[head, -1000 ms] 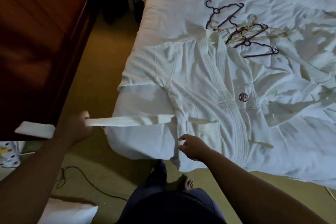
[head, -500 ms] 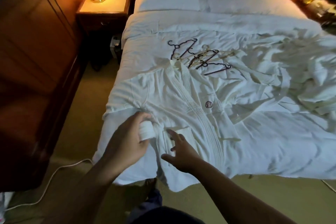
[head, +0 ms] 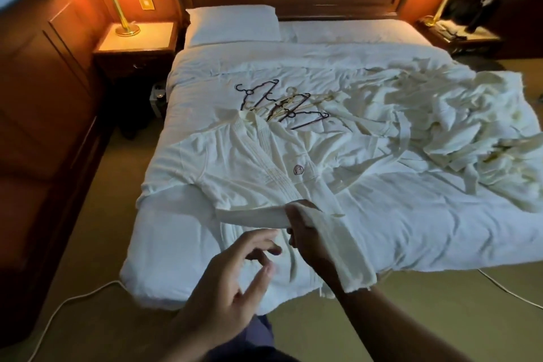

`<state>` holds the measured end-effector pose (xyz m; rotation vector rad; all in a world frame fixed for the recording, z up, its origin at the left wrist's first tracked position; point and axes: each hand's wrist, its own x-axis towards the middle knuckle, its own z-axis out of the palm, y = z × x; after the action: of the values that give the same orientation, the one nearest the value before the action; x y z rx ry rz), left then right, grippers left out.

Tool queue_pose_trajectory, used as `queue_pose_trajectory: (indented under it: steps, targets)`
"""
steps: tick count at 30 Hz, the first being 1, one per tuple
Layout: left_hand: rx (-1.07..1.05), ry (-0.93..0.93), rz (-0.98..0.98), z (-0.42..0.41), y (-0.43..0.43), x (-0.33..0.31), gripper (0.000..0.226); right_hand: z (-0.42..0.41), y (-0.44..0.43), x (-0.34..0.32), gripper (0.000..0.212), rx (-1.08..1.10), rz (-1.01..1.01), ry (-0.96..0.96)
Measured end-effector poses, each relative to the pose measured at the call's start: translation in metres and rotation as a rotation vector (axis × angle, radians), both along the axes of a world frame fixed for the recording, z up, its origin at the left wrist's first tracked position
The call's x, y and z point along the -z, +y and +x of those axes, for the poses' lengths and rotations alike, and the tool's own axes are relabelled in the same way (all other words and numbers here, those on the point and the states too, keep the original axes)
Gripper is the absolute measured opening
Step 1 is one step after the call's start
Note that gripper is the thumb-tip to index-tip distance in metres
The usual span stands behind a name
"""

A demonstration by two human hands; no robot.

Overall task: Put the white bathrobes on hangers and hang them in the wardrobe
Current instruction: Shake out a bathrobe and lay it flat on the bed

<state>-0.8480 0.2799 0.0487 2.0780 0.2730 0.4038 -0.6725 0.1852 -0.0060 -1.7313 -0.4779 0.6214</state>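
The bathrobe point(head: 249, 161) lies flat on the bed point(head: 411, 229). Its belt point(head: 252, 216) has passed from the left hand point(head: 235, 267), now spread and empty, to the right hand point(head: 305, 232), which grips it. I'd judge they're tying it and no hanging has begun. One robe is flat. I can't count the heap point(head: 455, 132), nor the tangled hangers point(head: 282, 106), perhaps five.

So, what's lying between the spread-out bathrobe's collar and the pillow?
Dark and pale hangers lie on the duvet just beyond the collar; past them, bare duvet up to the pillow. Head view.
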Motion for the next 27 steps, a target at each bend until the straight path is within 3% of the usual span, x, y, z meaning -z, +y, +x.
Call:
queue_pose_trajectory:
  steps: [2, 5, 7, 9, 12, 16, 21, 27]
  targets:
    - [-0.092, 0.078, -0.112, -0.003, 0.018, 0.018, 0.031, 0.023, 0.021, 0.006, 0.039, 0.133, -0.028, 0.132]
    - [-0.284, 0.309, -0.285, -0.007, 0.06, 0.054, 0.02, 0.071, 0.057, 0.004, 0.031, 0.122, -0.008, 0.399]
    - [-0.386, 0.458, -0.307, -0.003, 0.084, 0.08, 0.017, 0.11, 0.073, 0.015, 0.024, 0.156, 0.225, 0.653]
    - [-0.473, 0.57, -0.367, 0.006, 0.107, 0.109, 0.02, 0.144, 0.084, 0.026, 0.028, 0.159, 0.399, 0.773]
    - [-0.601, 0.711, -0.602, 0.023, 0.132, 0.153, 0.01, 0.172, 0.08, 0.052, 0.04, 0.187, 0.116, 0.655]
    - [-0.666, 0.901, -0.679, 0.051, 0.153, 0.208, 0.017, 0.182, 0.033, 0.124, 0.053, 0.189, -0.339, 0.574]
    - [-0.739, 1.038, -0.639, 0.07, 0.16, 0.26, 0.03, 0.199, -0.029, 0.198, 0.042, 0.31, -0.643, 0.553]
    - [-0.681, 1.111, -0.792, 0.089, 0.149, 0.315, 0.054, 0.245, -0.037, 0.262, 0.061, 0.136, -0.972, 0.264]
